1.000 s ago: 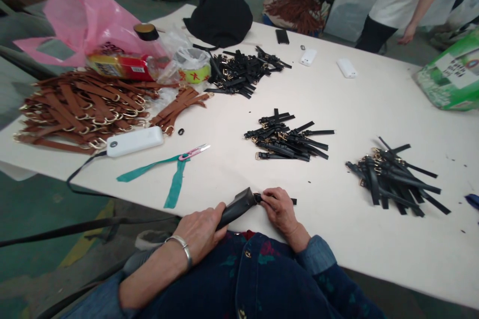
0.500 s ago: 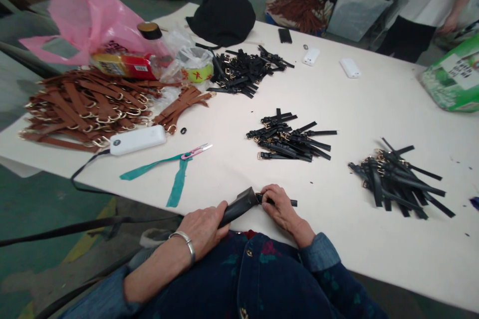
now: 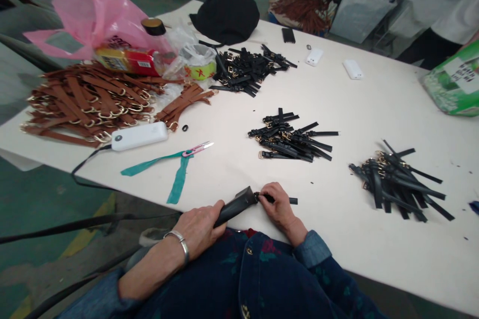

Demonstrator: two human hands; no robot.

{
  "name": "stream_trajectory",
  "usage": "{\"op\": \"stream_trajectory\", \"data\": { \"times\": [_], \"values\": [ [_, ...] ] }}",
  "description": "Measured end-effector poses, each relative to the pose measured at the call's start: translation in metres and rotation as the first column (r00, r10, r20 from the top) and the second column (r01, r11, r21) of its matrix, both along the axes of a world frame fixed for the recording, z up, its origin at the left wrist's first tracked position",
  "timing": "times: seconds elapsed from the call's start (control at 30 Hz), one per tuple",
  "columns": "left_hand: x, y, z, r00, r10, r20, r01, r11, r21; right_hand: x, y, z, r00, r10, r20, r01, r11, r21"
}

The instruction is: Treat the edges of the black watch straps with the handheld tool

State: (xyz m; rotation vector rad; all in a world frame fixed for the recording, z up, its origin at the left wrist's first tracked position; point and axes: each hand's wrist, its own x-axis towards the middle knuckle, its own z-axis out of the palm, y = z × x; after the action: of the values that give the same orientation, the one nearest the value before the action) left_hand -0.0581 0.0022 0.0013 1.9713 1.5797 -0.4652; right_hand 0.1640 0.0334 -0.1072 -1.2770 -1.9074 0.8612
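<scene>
My left hand, fingers wrapped round it, grips a wide black leather strap at the table's front edge. From the strap's far end a narrow black buckle strap runs under my right hand. The fingertips of that hand are pinched together on the narrow strap close to where the two pieces meet; the exact join is hidden. Beyond the hands lies a pile of short black buckle straps, and a second pile of black straps lies to the right.
Left of my hands are thread snips with teal ribbon and a white power bank. Brown straps, a pink bag, more black straps and a black cap sit farther back. A green bag stands right.
The view has shifted slightly. My right fingers have edged a little along the narrow strap, while my left hand keeps its grip. The person at the back right has moved partly out of sight.
</scene>
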Motion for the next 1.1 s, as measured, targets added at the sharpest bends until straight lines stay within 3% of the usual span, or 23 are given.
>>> {"op": "stream_trajectory", "data": {
  "times": [0.27,0.6,0.9,1.1],
  "values": [
    [0.0,-0.004,-0.002,0.999,-0.054,-0.004,0.054,0.997,0.054,0.011,0.004,-0.006,0.997,-0.008,-0.077,0.007,1.0,-0.006],
    [0.032,0.019,0.01,0.988,-0.132,-0.078,0.136,0.989,0.051,0.016,0.004,-0.008,0.991,-0.011,-0.136,0.007,0.999,-0.034],
    [0.016,0.021,0.01,0.975,-0.196,-0.11,0.196,0.981,-0.002,0.016,0.004,-0.004,0.991,0.046,-0.128,-0.05,0.998,-0.031],
    [0.023,0.026,0.013,0.966,-0.224,-0.13,0.227,0.974,0.003,0.016,0.005,-0.006,0.988,0.054,-0.148,-0.059,0.998,-0.027]
  ]
}}
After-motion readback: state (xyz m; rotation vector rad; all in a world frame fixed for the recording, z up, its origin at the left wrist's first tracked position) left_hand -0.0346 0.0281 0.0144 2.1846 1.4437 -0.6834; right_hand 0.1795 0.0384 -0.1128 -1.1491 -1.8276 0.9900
